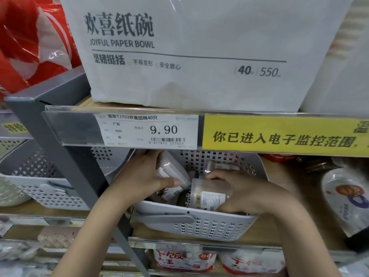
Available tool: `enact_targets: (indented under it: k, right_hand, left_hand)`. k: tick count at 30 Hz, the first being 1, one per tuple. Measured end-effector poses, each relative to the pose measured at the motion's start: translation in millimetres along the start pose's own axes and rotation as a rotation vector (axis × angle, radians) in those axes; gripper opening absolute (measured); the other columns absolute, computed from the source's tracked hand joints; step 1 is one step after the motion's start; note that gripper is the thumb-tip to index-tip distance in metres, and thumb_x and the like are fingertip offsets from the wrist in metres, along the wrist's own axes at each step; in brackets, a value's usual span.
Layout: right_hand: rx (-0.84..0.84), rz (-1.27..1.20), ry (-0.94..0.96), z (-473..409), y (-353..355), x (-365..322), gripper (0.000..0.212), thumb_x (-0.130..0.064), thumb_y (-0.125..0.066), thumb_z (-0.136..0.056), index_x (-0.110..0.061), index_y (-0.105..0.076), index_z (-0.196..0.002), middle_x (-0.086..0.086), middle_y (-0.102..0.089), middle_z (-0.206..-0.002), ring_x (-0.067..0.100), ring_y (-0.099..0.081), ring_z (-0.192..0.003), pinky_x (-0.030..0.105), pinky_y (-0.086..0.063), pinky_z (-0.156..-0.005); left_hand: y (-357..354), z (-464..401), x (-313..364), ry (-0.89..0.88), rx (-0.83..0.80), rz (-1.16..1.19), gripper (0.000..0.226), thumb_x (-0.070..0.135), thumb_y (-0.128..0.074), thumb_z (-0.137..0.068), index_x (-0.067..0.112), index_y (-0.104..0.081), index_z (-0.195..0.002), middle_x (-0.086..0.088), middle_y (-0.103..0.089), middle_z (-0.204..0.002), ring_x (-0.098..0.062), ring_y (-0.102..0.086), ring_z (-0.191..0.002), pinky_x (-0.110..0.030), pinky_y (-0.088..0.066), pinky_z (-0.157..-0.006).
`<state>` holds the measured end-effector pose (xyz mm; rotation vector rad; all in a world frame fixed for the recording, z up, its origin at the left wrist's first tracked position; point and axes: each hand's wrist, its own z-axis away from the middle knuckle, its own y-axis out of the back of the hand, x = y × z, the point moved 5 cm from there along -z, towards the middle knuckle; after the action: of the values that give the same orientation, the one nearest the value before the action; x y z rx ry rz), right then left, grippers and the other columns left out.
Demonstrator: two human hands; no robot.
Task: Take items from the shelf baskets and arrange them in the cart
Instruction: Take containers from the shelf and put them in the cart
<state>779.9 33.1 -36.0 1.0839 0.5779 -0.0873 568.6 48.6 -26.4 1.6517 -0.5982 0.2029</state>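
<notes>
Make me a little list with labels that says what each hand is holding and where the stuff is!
left hand: grips a clear box
right hand: grips a round tub
where: both inside the grey basket, on a shelf
above: a white paper bowl pack
price tag: 9.90
cart: not in view
</notes>
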Motion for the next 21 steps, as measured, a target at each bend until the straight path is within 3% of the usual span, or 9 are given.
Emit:
enact_targets:
  k: [2, 5, 8, 10, 12, 15, 18, 21]
  right_hand:
    - [-0.015, 0.012, -0.002, -2.0, -2.1, 0.2, 0.076, -0.03, -0.074, -0.076, -0.043, -0.034, -0.139, -0.01, -0.041, -0.141, 0.011, -0.043, -0.118, 0.023, -0.039, -0.094]
    - [0.063, 0.0, -0.014, -2.1, -1.0, 1.1, 0.075, -0.033, -0.077, -0.07, -0.037, -0.038, -0.135, -0.008, -0.048, -0.131, 0.01, -0.045, -0.109, 0.018, -0.042, -0.081]
    - [0.261, -0.156, -0.03, -0.1, 6.4, 3.3, 0.077, -0.035, -0.085, -0.058, -0.027, -0.047, -0.125, -0.009, -0.055, -0.111, 0.008, -0.054, -0.099, 0.02, -0.045, -0.075]
    - [0.347, -0.195, -0.028, 2.3, 11.2, 2.9, 0.072, -0.037, -0.087, -0.056, -0.023, -0.051, -0.117, -0.008, -0.058, -0.104, 0.009, -0.056, -0.094, 0.023, -0.047, -0.074]
    - [0.378, -0.156, -0.013, 5.3, 14.2, -0.9, 0.063, -0.041, -0.086, -0.056, -0.023, -0.054, -0.108, -0.007, -0.058, -0.102, 0.009, -0.055, -0.091, 0.02, -0.042, -0.066]
    - [0.472, -0.15, 0.055, 15.8, 20.0, -8.5, 0.062, -0.043, -0.086, -0.055, -0.031, -0.05, -0.104, -0.013, -0.056, -0.107, 0.006, -0.053, -0.099, 0.019, -0.04, -0.071]
    - [0.641, -0.127, 0.207, 38.8, 27.7, -16.9, 0.066, -0.042, -0.086, -0.057, -0.044, -0.045, -0.109, -0.037, -0.044, -0.094, -0.019, -0.042, -0.09, -0.002, -0.034, -0.069]
    - [0.712, -0.099, 0.272, 53.9, 29.8, -16.4, 0.07, -0.04, -0.082, -0.06, -0.053, -0.039, -0.114, -0.035, -0.04, -0.101, 0.0, -0.043, -0.111, 0.001, -0.03, -0.074]
  left_hand:
    - [1.0, -0.1, -2.3, -0.003, 0.047, 0.026, 0.097, 0.059, -0.073, -0.066, 0.033, -0.025, -0.146, 0.013, -0.031, -0.148, -0.007, -0.025, -0.135, -0.021, -0.025, -0.103]
    - [2.2, -1.2, -3.0, -0.024, 0.108, 0.057, 0.091, 0.056, -0.074, -0.067, 0.03, -0.03, -0.143, 0.014, -0.038, -0.144, -0.007, -0.033, -0.131, -0.02, -0.029, -0.099]
    - [7.9, 1.3, -3.8, -0.002, 0.225, 0.104, 0.068, 0.05, -0.077, -0.067, 0.034, -0.045, -0.124, 0.025, -0.051, -0.114, -0.001, -0.047, -0.105, -0.004, -0.033, -0.076]
    - [14.0, 5.7, -1.8, 0.011, 0.324, 0.178, 0.058, 0.047, -0.079, -0.065, 0.036, -0.048, -0.113, 0.032, -0.05, -0.099, 0.005, -0.048, -0.094, -0.001, -0.035, -0.067]
    - [19.6, 11.8, -0.2, 0.036, 0.414, 0.295, 0.064, 0.051, -0.079, -0.061, 0.033, -0.05, -0.115, 0.03, -0.052, -0.101, 0.008, -0.05, -0.096, -0.001, -0.037, -0.072]
    - [26.5, 28.8, 5.6, 0.032, 0.56, 0.432, 0.07, 0.058, -0.076, -0.054, 0.044, -0.043, -0.114, 0.035, -0.051, -0.111, 0.016, -0.049, -0.105, -0.001, -0.039, -0.082]
    - [27.7, 52.7, 18.7, -0.038, 0.676, 0.435, 0.075, 0.055, -0.077, -0.057, 0.047, -0.035, -0.119, 0.04, -0.043, -0.12, 0.015, -0.042, -0.116, -0.002, -0.035, -0.091]
    - [21.5, 77.3, 33.2, -0.133, 0.75, 0.453, 0.072, 0.05, -0.078, -0.06, 0.039, -0.038, -0.118, 0.039, -0.039, -0.122, 0.009, -0.045, -0.116, -0.009, -0.041, -0.091]
